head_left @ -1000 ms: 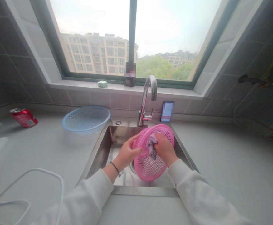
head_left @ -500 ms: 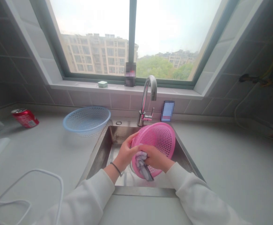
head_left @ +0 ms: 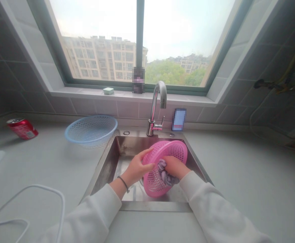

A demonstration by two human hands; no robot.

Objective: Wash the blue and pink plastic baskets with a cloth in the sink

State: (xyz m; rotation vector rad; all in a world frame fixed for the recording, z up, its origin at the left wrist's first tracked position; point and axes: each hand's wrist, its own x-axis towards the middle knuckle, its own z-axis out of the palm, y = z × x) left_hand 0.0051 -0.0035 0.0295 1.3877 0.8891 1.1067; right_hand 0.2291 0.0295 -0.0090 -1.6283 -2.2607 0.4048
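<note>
A pink plastic colander (head_left: 157,184) with a perforated wall is tilted on its side over the steel sink (head_left: 127,145). My left hand (head_left: 137,165) grips its left side, thumb over the rim and fingers behind the wall. Inside the colander, my right hand (head_left: 174,165) is closed on a bunched grey-and-white cloth (head_left: 168,177), which lies against the perforated inner wall. The right fingertips are hidden by the cloth and the colander.
A chrome faucet (head_left: 154,108) rises behind the sink. Left of it a blue colander (head_left: 91,131) sits on the counter, with a red can (head_left: 23,128) farther left. A phone (head_left: 179,119) leans on the back wall. A white cable (head_left: 36,186) loops at front left.
My right hand has moved with the cloth from the rim, beside my left hand, into the colander. The colander has turned, its opening now facing more to the right.
</note>
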